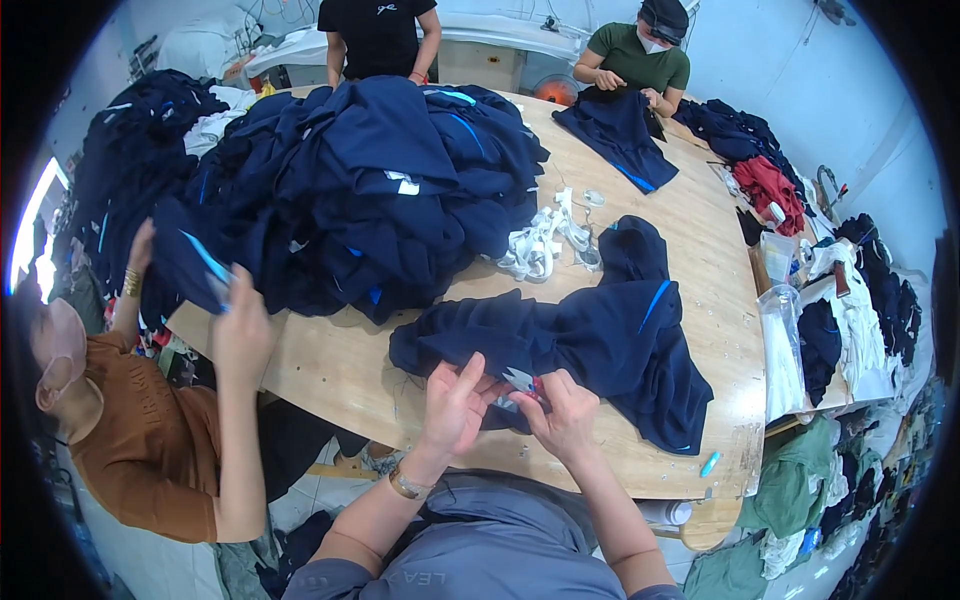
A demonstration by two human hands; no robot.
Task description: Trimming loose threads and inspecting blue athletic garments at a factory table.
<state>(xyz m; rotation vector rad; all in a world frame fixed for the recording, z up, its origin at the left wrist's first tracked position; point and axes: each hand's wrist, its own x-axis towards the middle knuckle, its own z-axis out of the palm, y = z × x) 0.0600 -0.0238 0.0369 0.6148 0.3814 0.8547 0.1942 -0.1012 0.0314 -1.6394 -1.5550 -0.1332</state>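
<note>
A navy garment (590,325) with a light blue stripe lies spread across the table in front of me. At its near edge my left hand (460,405) has its fingers curled on the cloth, with the thumb raised. Close by on the right, my right hand (562,412) is closed around small red-handled thread snips (519,380). The metal blades point left toward my left fingers, over the fabric. Part of the handle is hidden inside my right hand.
A big heap of navy garments (330,190) covers the table's left side. White straps (535,245) lie beyond my garment, and a small turquoise tool (710,464) near the right edge. A person in brown (150,440) handles cloth at left; two others stand across the table (715,350).
</note>
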